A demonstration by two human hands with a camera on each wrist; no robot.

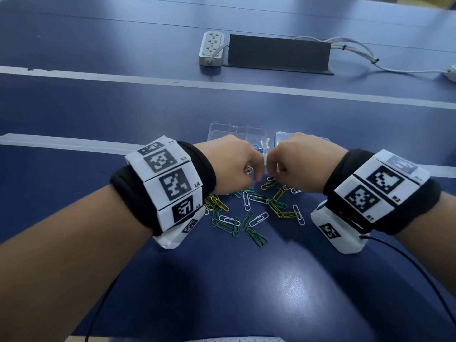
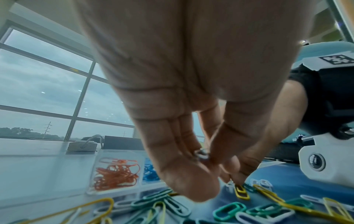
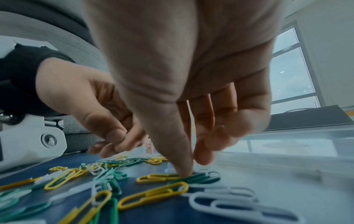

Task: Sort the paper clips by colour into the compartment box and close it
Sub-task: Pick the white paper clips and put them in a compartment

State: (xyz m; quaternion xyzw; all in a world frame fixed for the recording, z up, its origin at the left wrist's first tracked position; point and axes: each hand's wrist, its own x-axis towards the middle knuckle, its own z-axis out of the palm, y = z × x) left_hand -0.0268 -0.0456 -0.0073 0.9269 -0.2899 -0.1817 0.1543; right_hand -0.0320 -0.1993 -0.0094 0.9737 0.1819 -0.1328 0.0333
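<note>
A loose pile of green, yellow and white paper clips lies on the blue table. Behind it is the clear compartment box, with orange clips in one compartment and blue clips in the one beside it. My left hand hovers over the far edge of the pile and pinches a white paper clip between thumb and curled fingers. Close to its right, my right hand reaches down. Its thumb tip touches a yellow clip beside a green one; the other fingers hang above it.
The box's clear open lid lies flat to the right of the box. Further back are a white power strip, a black panel and white cables. A black cable runs from my right wrist.
</note>
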